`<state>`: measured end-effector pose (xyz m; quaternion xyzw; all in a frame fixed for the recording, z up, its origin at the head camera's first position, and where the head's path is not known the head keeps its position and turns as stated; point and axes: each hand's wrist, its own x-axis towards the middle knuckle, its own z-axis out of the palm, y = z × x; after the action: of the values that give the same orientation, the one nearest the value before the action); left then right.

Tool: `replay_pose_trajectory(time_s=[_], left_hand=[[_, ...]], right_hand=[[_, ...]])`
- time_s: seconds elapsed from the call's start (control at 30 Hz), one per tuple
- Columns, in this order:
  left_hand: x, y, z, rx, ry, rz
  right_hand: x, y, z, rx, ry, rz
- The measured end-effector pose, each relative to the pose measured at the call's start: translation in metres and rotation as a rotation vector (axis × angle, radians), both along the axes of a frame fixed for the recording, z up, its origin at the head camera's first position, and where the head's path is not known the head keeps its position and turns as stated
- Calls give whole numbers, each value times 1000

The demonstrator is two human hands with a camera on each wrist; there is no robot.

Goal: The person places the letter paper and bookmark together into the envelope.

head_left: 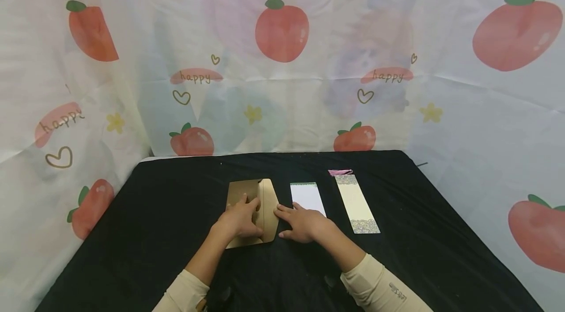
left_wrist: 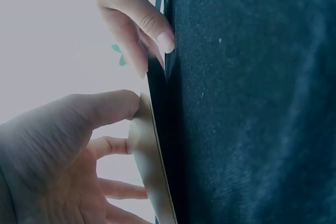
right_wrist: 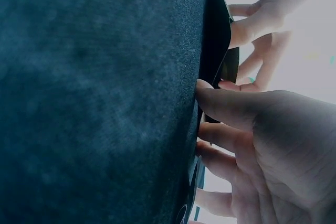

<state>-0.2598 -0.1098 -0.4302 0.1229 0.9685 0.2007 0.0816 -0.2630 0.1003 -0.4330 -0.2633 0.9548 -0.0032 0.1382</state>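
Here, roughly midway between the left and right edges of the tabletop [head_left: 176, 214], the brown envelope [head_left: 267, 214] lies directly under the spread fingers of the nearer left hand [head_left: 238, 219], long axis toward the far edge, the right hand [head_left: 305, 224] loosely extended at its right side.

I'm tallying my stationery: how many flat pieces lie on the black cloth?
3: the brown envelope under the left hand, the white card partly behind the right hand, and the cream bookmark farther right. More could be hidden underneath.
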Motion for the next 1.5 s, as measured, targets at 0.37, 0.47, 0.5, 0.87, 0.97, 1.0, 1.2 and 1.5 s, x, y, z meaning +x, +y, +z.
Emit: replay_pose_trajectory(time_s=[0.37, 0.47, 0.5, 0.87, 0.97, 1.0, 1.2, 1.5], left_hand=[[1, 0, 1, 33, 2, -18], [0, -1, 0, 30, 18, -26], [-1, -2, -1, 26, 22, -29], [-2, -5, -4, 33, 18, -41], [-1, -5, -4, 40, 5, -35], [0, -5, -4, 41, 2, -33], [1, -5, -3, 43, -5, -27], [2, -3, -2, 22, -19, -21]], right_hand=[[1, 1, -1, 2, -7, -3], [0, 1, -1, 4, -5, -4], [0, 1, -1, 5, -4, -3], [1, 1, 0, -9, -7, 7], [2, 1, 1, -15, -8, 9], [2, 1, 1, -17, -7, 10], [1, 0, 1, -22, 2, 17], [-2, 5, 3, -50, -24, 30]])
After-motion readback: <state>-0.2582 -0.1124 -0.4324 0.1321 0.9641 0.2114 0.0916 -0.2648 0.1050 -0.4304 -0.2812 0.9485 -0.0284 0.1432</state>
